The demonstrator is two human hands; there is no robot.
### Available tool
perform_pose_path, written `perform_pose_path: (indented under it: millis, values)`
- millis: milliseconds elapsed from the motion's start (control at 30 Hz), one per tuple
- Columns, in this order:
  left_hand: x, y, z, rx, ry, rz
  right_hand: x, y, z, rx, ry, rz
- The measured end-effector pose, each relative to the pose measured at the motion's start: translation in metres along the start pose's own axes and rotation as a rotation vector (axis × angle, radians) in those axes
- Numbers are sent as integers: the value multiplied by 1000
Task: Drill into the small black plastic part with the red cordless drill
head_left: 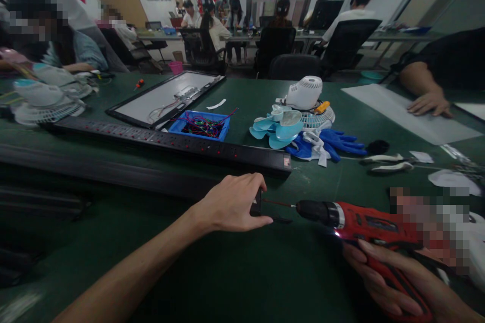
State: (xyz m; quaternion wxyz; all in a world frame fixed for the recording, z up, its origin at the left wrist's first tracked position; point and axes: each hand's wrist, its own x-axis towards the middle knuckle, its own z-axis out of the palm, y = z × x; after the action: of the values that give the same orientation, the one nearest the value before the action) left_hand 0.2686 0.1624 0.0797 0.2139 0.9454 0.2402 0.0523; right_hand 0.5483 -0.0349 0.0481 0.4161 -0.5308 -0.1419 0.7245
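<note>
Resting near the front edge of the green worktop [242, 272], the left hand [231, 204] is closed in a pinch on a small black part [256, 208], which is held upright just in front of the long power strip [170, 141]. The red power screwdriver [364, 222] is gripped by the right hand [394, 282], fingers wrapped round its handle, and its bit [278, 204] is set against the part (the tool's lamp is lit). The fastening is judged under way, not finished; no screw can be made out.

black part [256, 206] half-hidden, drill [358, 223] rear pixelated
</note>
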Motion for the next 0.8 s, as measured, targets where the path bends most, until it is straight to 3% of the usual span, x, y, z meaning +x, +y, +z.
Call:
perform_pose_path:
  millis: [800]
  values:
    - [0, 0, -2, -15, -12, -9, 0, -1, 5, -7, 35, -33]
